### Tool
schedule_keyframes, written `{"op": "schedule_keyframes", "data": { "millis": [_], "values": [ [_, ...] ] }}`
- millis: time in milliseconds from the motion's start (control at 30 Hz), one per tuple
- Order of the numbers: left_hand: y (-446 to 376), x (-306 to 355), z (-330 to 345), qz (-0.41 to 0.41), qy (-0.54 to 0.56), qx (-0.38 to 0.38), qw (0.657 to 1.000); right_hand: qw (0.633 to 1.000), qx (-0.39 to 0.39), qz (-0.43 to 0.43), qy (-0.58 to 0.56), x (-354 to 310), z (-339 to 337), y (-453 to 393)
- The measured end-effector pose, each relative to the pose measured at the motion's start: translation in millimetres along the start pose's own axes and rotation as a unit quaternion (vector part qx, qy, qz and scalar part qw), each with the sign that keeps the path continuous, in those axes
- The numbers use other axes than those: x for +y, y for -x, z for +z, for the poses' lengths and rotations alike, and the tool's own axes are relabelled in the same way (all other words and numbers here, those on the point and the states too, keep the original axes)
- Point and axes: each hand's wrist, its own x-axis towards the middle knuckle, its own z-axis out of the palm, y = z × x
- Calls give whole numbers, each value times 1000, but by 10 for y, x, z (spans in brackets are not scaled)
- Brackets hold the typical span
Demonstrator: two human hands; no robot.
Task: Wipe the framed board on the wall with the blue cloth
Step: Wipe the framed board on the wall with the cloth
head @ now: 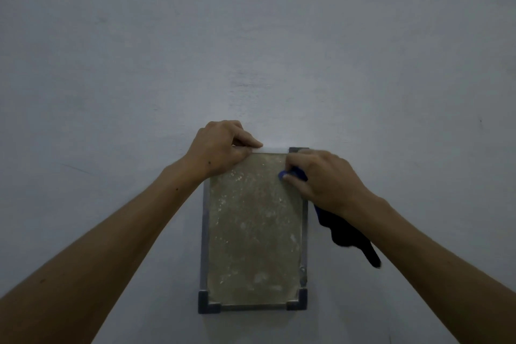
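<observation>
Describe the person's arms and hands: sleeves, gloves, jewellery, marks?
Both forearms are bare to the frame edge, no sleeves showing. Left hand and right hand wear no gloves, rings or watch. A few small dark moles dot the left wrist and forearm.

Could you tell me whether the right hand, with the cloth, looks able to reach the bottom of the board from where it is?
Probably yes. The right hand presses the blue cloth at the framed board's upper right, and nothing lies below it; the left hand grips only the top left corner.
</observation>
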Motion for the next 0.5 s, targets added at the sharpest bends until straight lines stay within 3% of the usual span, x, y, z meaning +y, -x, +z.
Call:
{"op": "schedule_keyframes", "data": {
  "millis": [100, 267, 400, 500],
  "values": [
    [18, 19, 3, -1, -1, 2, 1000, 996, 83, 34, 1, 5, -10, -26],
    [22, 22, -7, 1, -2, 3, 1000, 999, -25, -20, 5, -85, 68, 92],
    [44, 33, -1, 2, 2, 7, 1000, 994, 91, 55, -16, -8, 28, 35],
    [44, 32, 6, 1, -1, 9, 1000, 998, 54, 12, -1, -106, 106, 106]
  ]
}}
